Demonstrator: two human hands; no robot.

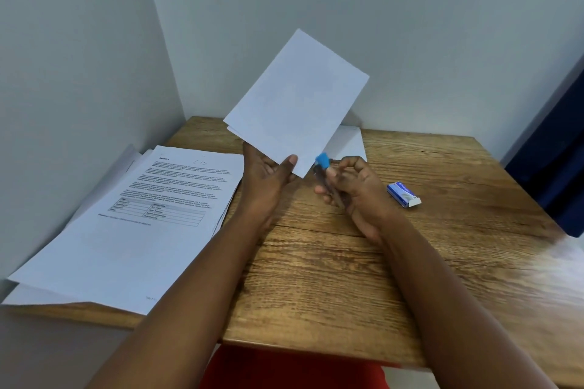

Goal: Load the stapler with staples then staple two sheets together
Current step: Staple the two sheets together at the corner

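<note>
I take this for a plain office or study corner: a wood-grain laminate bench [363, 262] pushed into the angle of two bare pale walls [79, 57], a loose stack of printed white paper documents [132, 224] on it, and a small blue-and-white cardboard staple box [404, 194] nearby.

left hand [268, 174]: pinches raised sheets [297, 98] | right hand [354, 186]: grips stapler [325, 174] | staple box [404, 194]: on table [347, 262]

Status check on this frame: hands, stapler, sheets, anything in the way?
Left hand grips raised sheets at lower corner. Right hand grips stapler, blue end beside sheets' edge, not on them. Staple box lies right on table. Nothing in the way.
</note>
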